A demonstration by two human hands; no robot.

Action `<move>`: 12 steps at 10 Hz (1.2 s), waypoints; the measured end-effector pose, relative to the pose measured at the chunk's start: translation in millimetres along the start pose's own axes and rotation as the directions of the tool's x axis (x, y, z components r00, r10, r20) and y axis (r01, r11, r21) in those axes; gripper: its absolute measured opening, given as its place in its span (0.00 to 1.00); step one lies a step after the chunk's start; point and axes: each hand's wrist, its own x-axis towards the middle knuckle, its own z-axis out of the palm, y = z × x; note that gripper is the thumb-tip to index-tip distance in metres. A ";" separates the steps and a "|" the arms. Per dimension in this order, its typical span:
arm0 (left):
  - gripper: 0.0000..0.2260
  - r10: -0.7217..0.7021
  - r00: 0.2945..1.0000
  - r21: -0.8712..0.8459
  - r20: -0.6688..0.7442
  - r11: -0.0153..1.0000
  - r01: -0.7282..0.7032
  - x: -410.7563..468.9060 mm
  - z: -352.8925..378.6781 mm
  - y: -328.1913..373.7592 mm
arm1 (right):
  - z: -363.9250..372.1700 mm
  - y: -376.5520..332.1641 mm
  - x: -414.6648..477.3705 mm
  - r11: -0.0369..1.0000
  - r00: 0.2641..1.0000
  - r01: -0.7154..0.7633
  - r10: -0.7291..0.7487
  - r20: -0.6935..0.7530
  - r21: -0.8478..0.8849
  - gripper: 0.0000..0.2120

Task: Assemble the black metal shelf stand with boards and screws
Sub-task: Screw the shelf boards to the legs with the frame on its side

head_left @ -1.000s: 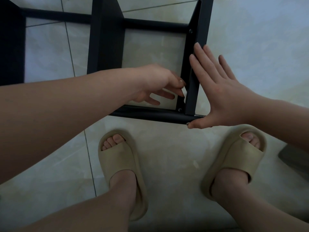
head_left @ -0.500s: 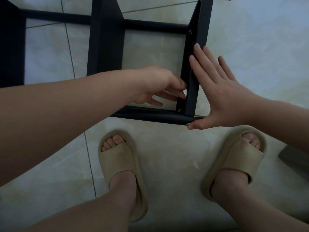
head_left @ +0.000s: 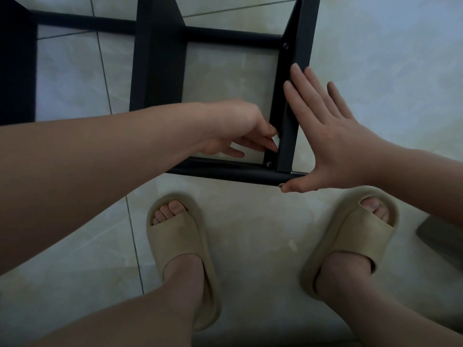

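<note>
Black metal frame [head_left: 225, 171] laid on tiled floor [head_left: 250, 221], far of the feet. Right hand [head_left: 333, 146] is pressed flat, fingers straight, against the right bar [head_left: 288, 131]. Left hand [head_left: 233, 126] is curled at its inner face; what is gripped cannot be told.

Head-worn camera faces steeply down, close above shelf stand [head_left: 157, 71] and floor [head_left: 250, 246].

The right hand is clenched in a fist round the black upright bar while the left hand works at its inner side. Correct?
No. The head view shows the right hand with fingers straight and flat against the black upright bar, not clenched round it. The left hand does work at its inner side.
</note>
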 end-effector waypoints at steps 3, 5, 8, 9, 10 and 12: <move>0.04 -0.002 0.999 0.048 -0.054 0.999 0.004 0.4 -5.6 -7.1 | 0.4 0.1 -0.1 1.000 1.000 0.001 -0.001 -0.002 0.005 0.67; 0.06 0.021 0.999 0.116 -0.035 0.993 -0.017 -0.4 -11.2 -12.2 | 0.6 -0.2 0.1 1.000 1.000 0.003 -0.003 -0.005 0.008 0.67; 0.06 0.088 0.996 0.263 -0.014 0.961 -0.081 -10.2 -11.8 -12.7 | 0.2 -0.1 0.4 1.000 1.000 0.005 -0.005 -0.005 0.001 0.67; 0.06 0.103 0.995 0.300 -0.012 0.949 -0.095 -12.4 -9.7 -13.4 | 0.7 -0.1 0.4 1.000 1.000 0.007 -0.007 -0.009 0.000 0.67; 0.06 0.123 0.992 0.329 -0.005 0.937 -0.114 -13.6 -8.2 -15.2 | 1.5 0.2 -0.2 1.000 1.000 0.006 -0.006 -0.013 0.001 0.67; 0.06 0.140 0.990 0.365 0.017 0.921 -0.137 -13.5 -7.1 -18.7 | 1.6 -0.2 -0.4 1.000 1.000 0.002 -0.002 -0.007 0.003 0.67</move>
